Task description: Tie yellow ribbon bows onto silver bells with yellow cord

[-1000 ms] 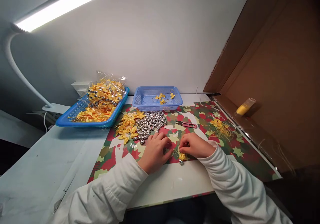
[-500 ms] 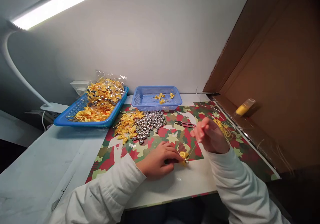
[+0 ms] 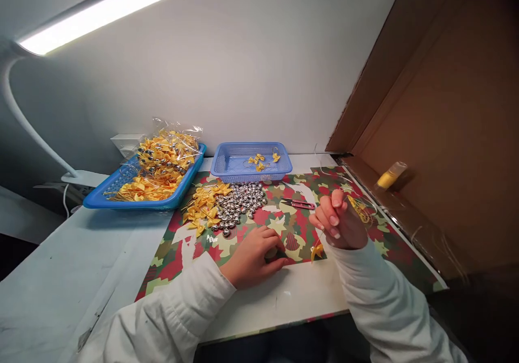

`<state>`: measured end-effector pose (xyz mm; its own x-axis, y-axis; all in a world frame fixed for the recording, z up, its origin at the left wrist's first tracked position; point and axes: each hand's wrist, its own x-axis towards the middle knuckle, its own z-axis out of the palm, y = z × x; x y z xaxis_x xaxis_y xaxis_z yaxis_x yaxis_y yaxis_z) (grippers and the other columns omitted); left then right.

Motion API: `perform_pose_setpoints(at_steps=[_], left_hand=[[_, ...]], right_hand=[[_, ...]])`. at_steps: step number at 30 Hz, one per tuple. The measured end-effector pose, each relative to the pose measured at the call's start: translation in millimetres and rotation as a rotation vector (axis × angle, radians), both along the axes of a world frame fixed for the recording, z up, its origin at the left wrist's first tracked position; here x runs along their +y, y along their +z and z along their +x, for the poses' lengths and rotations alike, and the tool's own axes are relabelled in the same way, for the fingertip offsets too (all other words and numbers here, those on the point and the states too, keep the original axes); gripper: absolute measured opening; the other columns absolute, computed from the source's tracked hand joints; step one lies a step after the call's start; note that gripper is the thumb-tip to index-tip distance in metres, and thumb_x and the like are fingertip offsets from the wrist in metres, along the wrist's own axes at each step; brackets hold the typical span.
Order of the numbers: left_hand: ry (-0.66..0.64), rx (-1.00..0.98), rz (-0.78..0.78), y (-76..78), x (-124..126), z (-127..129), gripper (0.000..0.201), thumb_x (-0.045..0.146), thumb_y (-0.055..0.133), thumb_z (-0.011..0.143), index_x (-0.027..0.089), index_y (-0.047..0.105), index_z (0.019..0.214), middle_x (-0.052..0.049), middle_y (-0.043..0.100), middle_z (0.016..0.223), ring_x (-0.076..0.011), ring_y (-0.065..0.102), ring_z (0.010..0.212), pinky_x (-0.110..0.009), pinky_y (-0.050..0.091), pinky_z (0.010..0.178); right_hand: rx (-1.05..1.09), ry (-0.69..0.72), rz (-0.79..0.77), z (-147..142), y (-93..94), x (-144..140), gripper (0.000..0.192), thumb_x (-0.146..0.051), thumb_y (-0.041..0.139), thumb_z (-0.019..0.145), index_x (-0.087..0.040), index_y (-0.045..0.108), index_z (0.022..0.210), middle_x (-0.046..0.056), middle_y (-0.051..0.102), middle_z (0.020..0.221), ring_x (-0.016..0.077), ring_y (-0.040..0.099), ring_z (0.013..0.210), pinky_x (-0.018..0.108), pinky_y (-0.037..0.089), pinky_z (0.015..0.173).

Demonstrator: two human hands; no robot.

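Observation:
My right hand (image 3: 339,220) is raised above the patterned mat (image 3: 178,244), fingers pinched on a thin gold thread from which a small yellow bow (image 3: 316,251) dangles just over the mat. My left hand (image 3: 255,257) rests on the mat to the left of the bow, fingers curled, thumb against the fingertips; whether it holds anything is hidden. A heap of silver bells (image 3: 238,204) and a pile of loose yellow bows (image 3: 203,207) lie beyond my left hand.
A small blue basket (image 3: 233,164) with a few finished bows stands at the back. A larger blue tray (image 3: 121,193) with a bag of bows sits back left. Pink snips (image 3: 300,204) lie on the mat. A cardboard wall (image 3: 446,114) stands on the right.
My right hand rose from the mat and drew the thread up, lifting the yellow bow off the surface. My left hand let the bow go and stayed low on the mat.

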<state>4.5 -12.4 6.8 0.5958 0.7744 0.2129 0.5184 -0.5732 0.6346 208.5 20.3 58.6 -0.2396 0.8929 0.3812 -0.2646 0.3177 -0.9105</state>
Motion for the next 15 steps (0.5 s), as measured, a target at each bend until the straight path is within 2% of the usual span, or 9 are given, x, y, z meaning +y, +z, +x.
perform_pose_setpoints(at_steps=[2,4,5,7,9,11,13,15], left_hand=[[0.005,-0.063,-0.149,-1.6,-0.3,0.7,0.021,0.035,0.056,0.083,0.018,0.065,0.075,-0.004,0.06,0.069,-0.0161,0.054,0.066,-0.028,0.042,0.06],[0.012,-0.181,-0.39,-5.1,-0.4,1.3,0.026,0.039,0.054,0.085,0.017,0.067,0.08,-0.004,0.061,0.066,-0.0143,0.054,0.059,-0.027,0.042,0.055],[0.034,-0.304,-0.539,-7.1,0.0,1.4,0.028,0.041,0.053,0.086,0.017,0.066,0.089,-0.005,0.065,0.073,-0.0145,0.057,0.06,-0.027,0.045,0.055],[0.076,-0.557,-0.765,-10.3,1.9,0.7,0.038,0.044,0.053,0.085,0.022,0.057,0.115,-0.01,0.065,0.107,-0.0169,0.064,0.074,-0.031,0.051,0.063],[0.083,-0.69,-0.813,-10.9,5.0,-1.2,0.047,0.04,0.059,0.083,0.027,0.049,0.128,-0.01,0.05,0.135,-0.0206,0.061,0.1,-0.035,0.05,0.083],[0.052,-0.733,-0.806,-8.7,8.5,-3.5,0.055,0.034,0.063,0.082,0.03,0.045,0.133,-0.007,0.04,0.145,-0.0226,0.052,0.117,-0.037,0.042,0.097],[0.023,-0.738,-0.805,-4.8,11.4,-5.1,0.055,0.032,0.062,0.082,0.032,0.045,0.134,-0.004,0.039,0.146,-0.0229,0.048,0.122,-0.037,0.038,0.102],[0.019,-0.732,-0.802,-1.3,12.9,-5.5,0.047,0.033,0.058,0.085,0.031,0.05,0.131,-0.004,0.043,0.144,-0.0222,0.05,0.118,-0.036,0.04,0.1]], right_hand=[[0.099,0.022,-0.025,-5.2,9.6,0.8,0.042,-0.06,0.061,0.075,-0.025,0.039,0.068,-0.011,0.034,0.048,0.004,0.026,0.028,0.024,0.035,0.041],[0.181,0.027,-0.056,-11.1,19.4,1.7,0.039,-0.055,0.068,0.072,-0.025,0.044,0.069,-0.01,0.04,0.051,0.0043,0.032,0.031,0.024,0.038,0.043],[0.214,0.039,-0.063,-14.3,24.1,2.2,0.036,-0.053,0.07,0.072,-0.025,0.047,0.069,-0.009,0.043,0.052,0.0045,0.035,0.033,0.024,0.039,0.044],[0.269,0.101,-0.065,-20.7,32.7,3.5,0.03,-0.048,0.071,0.073,-0.024,0.052,0.071,-0.009,0.047,0.054,0.0048,0.04,0.036,0.023,0.04,0.046],[0.299,0.183,-0.058,-27.4,40.3,4.5,0.024,-0.043,0.071,0.075,-0.024,0.056,0.074,-0.008,0.05,0.056,0.0047,0.042,0.038,0.023,0.041,0.047],[0.306,0.246,-0.051,-34.0,46.6,5.1,0.02,-0.041,0.069,0.078,-0.024,0.058,0.075,-0.008,0.052,0.056,0.0044,0.043,0.039,0.023,0.042,0.048],[0.314,0.278,-0.05,-40.0,51.5,5.4,0.019,-0.04,0.069,0.078,-0.024,0.059,0.076,-0.008,0.052,0.056,0.0039,0.041,0.039,0.023,0.043,0.049],[0.333,0.295,-0.059,-44.7,54.7,6.1,0.018,-0.039,0.07,0.078,-0.025,0.06,0.076,-0.009,0.051,0.055,0.0033,0.04,0.038,0.023,0.042,0.049]])
